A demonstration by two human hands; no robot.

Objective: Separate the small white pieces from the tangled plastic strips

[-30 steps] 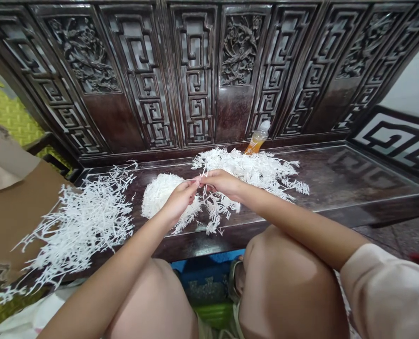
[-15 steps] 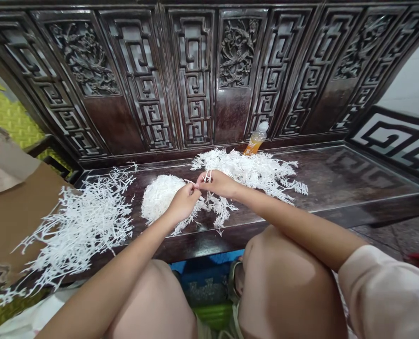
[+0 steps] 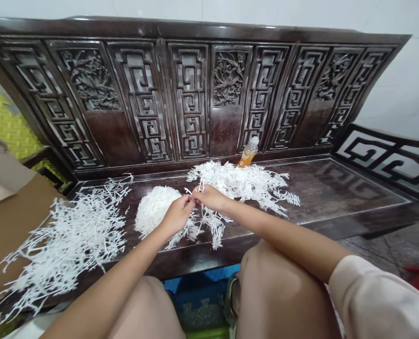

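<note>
My left hand [image 3: 178,213] and my right hand [image 3: 209,197] meet above the dark wooden bench, fingertips pinched together. Between them is a thin white plastic branch [image 3: 201,188], its forked ends poking out past my fingers. Just left of my hands rises a rounded heap of small white pieces [image 3: 156,207]. Behind and to the right spreads a pile of white leafy plastic sprigs [image 3: 242,181], some trailing toward the front edge. Farther left lies a tangle of bare white branched stems [image 3: 85,230].
A bottle with orange liquid [image 3: 248,153] stands at the back of the bench [image 3: 354,181], against the carved backrest [image 3: 226,127]. Brown cardboard [image 3: 25,212] lies at the left, beside yellow matting [image 3: 7,117]. My knees are close to the bench's front edge.
The camera view has tilted up, showing more white wall above the backrest. My hands stay pinched together, and the held branch has shifted slightly between the fingers.
</note>
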